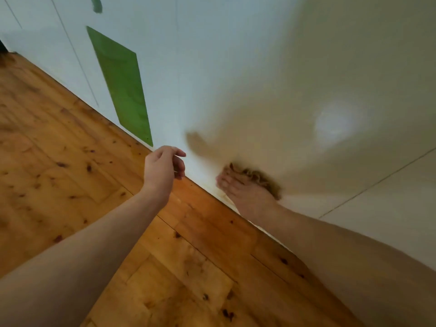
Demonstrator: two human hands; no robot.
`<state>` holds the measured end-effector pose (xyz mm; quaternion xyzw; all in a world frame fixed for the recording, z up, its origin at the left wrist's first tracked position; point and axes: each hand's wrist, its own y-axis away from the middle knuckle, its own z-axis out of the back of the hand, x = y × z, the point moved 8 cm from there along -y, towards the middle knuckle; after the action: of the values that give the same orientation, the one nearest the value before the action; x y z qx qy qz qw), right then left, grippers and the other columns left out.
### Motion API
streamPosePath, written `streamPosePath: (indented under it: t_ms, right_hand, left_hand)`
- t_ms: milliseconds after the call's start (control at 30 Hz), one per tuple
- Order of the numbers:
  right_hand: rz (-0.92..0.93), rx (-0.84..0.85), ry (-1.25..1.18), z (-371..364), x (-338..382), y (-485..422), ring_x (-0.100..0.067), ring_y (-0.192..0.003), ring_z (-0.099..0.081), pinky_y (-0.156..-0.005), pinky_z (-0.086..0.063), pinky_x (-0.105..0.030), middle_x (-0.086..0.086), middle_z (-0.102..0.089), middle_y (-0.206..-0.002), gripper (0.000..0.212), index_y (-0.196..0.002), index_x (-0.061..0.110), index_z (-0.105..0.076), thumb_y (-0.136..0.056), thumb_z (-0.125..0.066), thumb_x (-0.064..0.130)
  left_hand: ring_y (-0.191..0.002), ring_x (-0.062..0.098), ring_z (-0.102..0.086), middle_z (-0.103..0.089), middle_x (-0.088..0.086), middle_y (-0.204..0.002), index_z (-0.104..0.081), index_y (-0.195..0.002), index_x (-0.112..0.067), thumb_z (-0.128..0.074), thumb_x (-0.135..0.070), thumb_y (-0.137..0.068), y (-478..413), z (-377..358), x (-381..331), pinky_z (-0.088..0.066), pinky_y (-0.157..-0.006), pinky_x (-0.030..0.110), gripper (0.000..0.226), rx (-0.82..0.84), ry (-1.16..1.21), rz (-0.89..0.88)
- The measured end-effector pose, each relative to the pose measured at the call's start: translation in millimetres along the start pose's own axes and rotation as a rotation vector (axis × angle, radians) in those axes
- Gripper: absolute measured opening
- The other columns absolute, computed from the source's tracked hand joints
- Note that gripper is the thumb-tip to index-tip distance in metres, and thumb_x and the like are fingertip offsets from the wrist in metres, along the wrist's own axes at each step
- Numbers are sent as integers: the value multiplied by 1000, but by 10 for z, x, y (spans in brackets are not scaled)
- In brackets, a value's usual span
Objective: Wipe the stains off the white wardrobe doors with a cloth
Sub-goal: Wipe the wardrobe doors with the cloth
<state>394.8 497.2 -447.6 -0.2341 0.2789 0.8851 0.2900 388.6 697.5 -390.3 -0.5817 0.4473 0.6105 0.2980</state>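
The right forearm (pixel 354 267) is cut off at five o'clock and the left forearm (pixel 70 256) at seven. The white wardrobe door (pixel 236 67) spans twelve to three, its right part dimmed by shadow and blur. Open wooden floor (pixel 59 149) runs from seven to ten and meets the door's bottom edge. A green panel (pixel 122 90) sits at eleven. The left hand (pixel 162 168) hangs loosely curled and empty, near the door. The blurred right hand (pixel 245 192) grips a bunched brownish cloth (pixel 262 179) against the door's bottom edge, the cloth at one o'clock of its knuckles.
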Motion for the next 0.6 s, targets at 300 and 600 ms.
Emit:
streamPosePath:
  t_ms: [300,600]
  right_hand:
    - [-131,-308,108,792,-636,-40,-26,-160,-11,-124,6,-41,-11,-12,-172,68,-163,7,-12,-96,-6,11]
    - [81,98,-2,-548,421,-695,-27,-160,5,-126,-21,-46,-11,6,-173,59,-163,8,-16,-108,-34,16]
  left_hand:
    - [-55,18,-55,-62,6,-62,-70,-85,-7,-44,-12,-104,-140,-128,279,-47,-54,30,32,157,-83,47]
    - [-50,14,-55,-60,2,-57,-66,-83,-6,-40,-13,-106,-286,57,360,-45,-48,26,35,113,-69,63]
